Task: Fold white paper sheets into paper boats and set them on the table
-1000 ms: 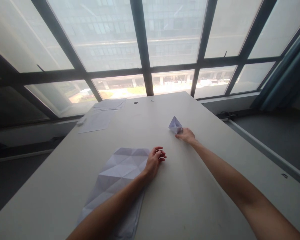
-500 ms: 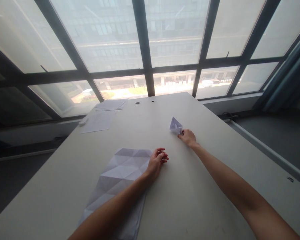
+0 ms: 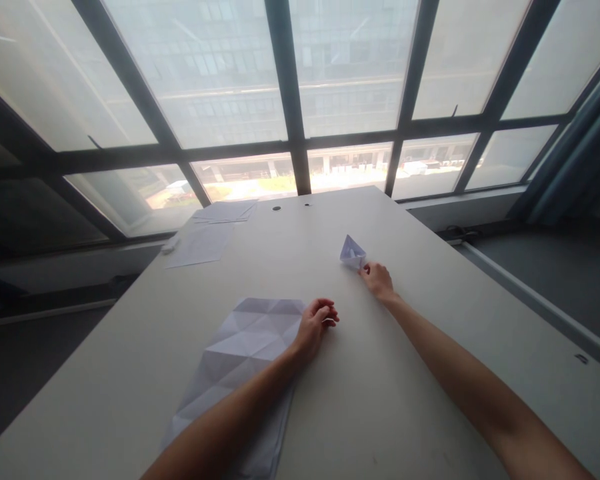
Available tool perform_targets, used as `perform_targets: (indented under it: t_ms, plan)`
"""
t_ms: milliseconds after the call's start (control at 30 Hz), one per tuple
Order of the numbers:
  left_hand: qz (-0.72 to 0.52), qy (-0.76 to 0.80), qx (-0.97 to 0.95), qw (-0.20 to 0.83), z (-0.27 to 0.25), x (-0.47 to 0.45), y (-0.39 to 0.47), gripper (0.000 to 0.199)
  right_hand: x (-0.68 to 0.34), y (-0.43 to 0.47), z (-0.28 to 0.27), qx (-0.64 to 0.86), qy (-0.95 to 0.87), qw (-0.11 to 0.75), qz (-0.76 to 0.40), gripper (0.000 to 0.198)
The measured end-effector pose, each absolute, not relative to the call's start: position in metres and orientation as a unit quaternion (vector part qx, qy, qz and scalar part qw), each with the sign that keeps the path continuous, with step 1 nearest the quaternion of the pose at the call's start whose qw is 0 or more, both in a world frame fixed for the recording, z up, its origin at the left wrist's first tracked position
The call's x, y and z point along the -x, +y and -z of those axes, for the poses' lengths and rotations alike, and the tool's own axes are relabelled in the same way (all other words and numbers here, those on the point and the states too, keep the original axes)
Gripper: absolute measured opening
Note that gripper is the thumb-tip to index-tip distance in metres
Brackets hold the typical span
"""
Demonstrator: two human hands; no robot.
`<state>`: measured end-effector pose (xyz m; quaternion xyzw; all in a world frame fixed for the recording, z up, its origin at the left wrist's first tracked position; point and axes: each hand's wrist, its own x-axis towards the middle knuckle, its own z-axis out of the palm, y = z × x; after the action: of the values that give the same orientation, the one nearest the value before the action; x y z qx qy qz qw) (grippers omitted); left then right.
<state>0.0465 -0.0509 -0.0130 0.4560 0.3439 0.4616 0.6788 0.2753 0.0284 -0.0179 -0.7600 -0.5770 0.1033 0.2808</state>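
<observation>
A small white folded paper boat [image 3: 353,253] stands on the table, its pointed middle up. My right hand [image 3: 377,279] reaches out to it, with the fingers bent in a pinch at its near right corner. My left hand [image 3: 319,327] rests on the table beside the top right corner of a creased paper sheet [image 3: 253,333]. Its fingers are loosely curled and apart, holding nothing. The sheet shows a grid of triangular folds and lies over other paper; my left forearm covers part of it.
The white table [image 3: 415,400] runs up to large framed windows [image 3: 350,67]. Flat white papers [image 3: 200,243] lie at the far left, beside a small white object [image 3: 171,244] I cannot make out. Round holes [image 3: 277,209] mark the far edge. A blue curtain [image 3: 565,167] hangs at right.
The view has shifted slightly. My right hand stays at the boat's corner, and the left hand's fingers have curled in a little.
</observation>
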Motion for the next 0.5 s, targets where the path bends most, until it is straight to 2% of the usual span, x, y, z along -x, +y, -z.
perform_targets:
  t_ms: [133, 333, 500]
  plan:
    - [-0.392, 0.297, -0.622, 0.609, 0.004, -0.044, -0.061, 0.026, -0.251, 0.002, 0.021, 0.717, -0.611, 0.306, -0.135, 0.025]
    - [-0.263, 0.206, -0.864, 0.378, -0.022, -0.036, -0.079, 0.034, -0.208, -0.008, 0.016, 0.577, -0.723, 0.305, -0.229, 0.021]
    - [-0.236, 0.187, -0.892, 0.338, -0.032, -0.034, -0.092, 0.03, -0.163, 0.003, 0.012, 0.516, -0.754, 0.317, -0.256, 0.04]
